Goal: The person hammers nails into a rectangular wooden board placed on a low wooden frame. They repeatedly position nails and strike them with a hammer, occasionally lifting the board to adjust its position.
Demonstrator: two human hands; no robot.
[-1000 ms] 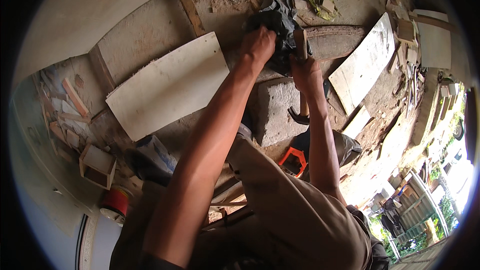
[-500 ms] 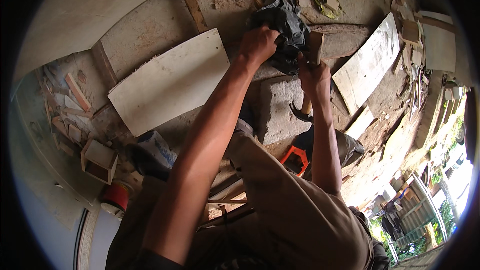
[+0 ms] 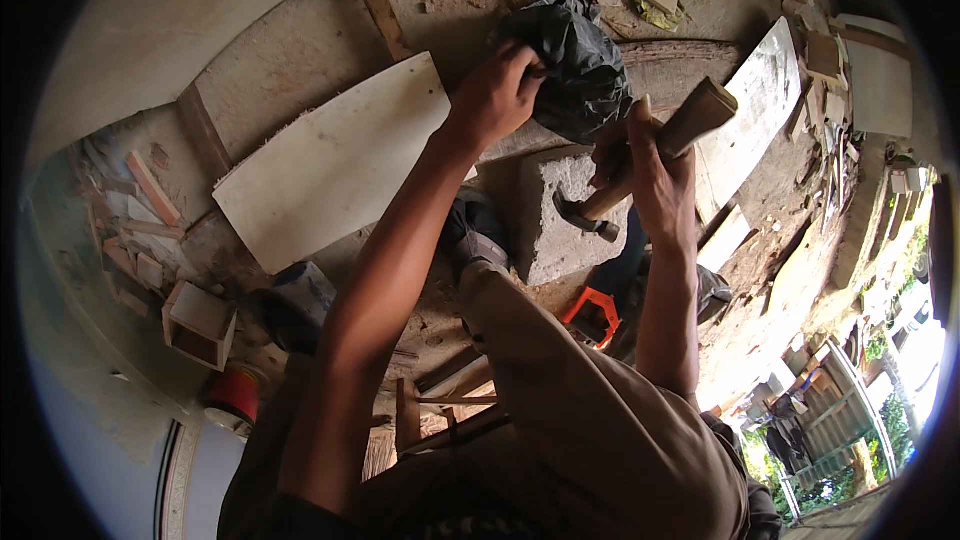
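Observation:
My left hand (image 3: 497, 95) is closed with its fingers curled at the left edge of a crumpled black plastic bag (image 3: 583, 70). What is between the fingertips is hidden. My right hand (image 3: 655, 175) grips a claw hammer (image 3: 697, 118) by its wooden handle. The handle's thick end points up to the right, and the dark metal head hangs at the lower left. Below the head lies a rough concrete block (image 3: 550, 240), close to my shoe (image 3: 475, 235).
A pale plywood sheet (image 3: 335, 165) lies at the left, another (image 3: 755, 120) at the right. An orange-framed tool (image 3: 594, 314) sits beside my right knee. Wood offcuts (image 3: 148, 187) and an open wooden box (image 3: 200, 323) are at the left, near a red can (image 3: 232, 392).
My right hand has turned the hammer so its handle tilts up to the right and its head swings left over the block. My left hand has shifted slightly left.

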